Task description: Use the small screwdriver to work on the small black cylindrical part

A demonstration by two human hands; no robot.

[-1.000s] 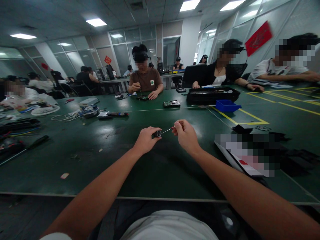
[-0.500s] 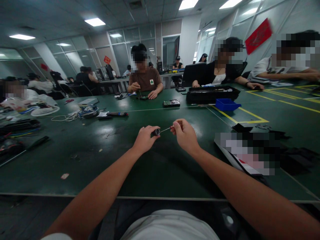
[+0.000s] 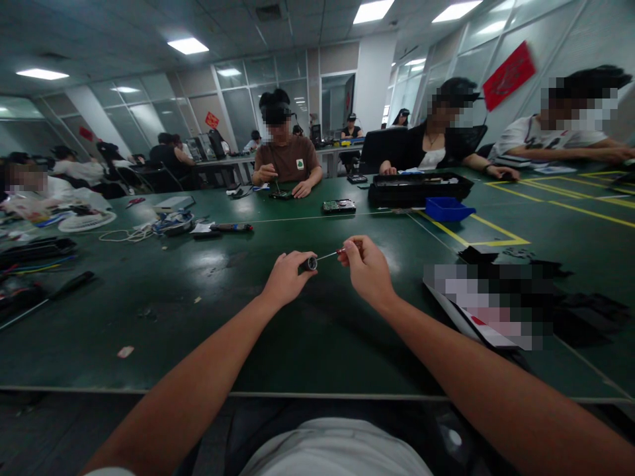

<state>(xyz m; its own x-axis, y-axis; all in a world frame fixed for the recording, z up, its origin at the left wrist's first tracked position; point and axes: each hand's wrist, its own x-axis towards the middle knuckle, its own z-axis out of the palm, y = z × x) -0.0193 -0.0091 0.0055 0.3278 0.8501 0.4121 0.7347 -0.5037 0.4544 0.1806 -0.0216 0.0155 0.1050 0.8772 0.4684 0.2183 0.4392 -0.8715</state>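
Above the green table, my left hand (image 3: 289, 277) is closed around a small dark cylindrical part (image 3: 310, 264), its round, silvery-rimmed end turned toward my right hand. The fingers of my right hand (image 3: 366, 268) pinch the reddish handle of a screwdriver (image 3: 340, 252). Its thin metal shaft points left and its tip is at the edge of the cylinder's end. Whether the tip sits inside the part or only touches it I cannot tell. Most of the cylinder is hidden behind my left fingers.
Across the table (image 3: 198, 337) lie a hard drive (image 3: 339, 206), a blue bin (image 3: 449, 209), a long black casing (image 3: 421, 190) and a dark pen-like tool (image 3: 233, 227). Black scraps and a white-edged item (image 3: 461, 317) are at right, a long screwdriver (image 3: 47, 299) at left. Co-workers sit opposite.
Both hands keep their grip on the cylinder and the screwdriver, in almost the same place. The view has shifted very slightly; little else differs.
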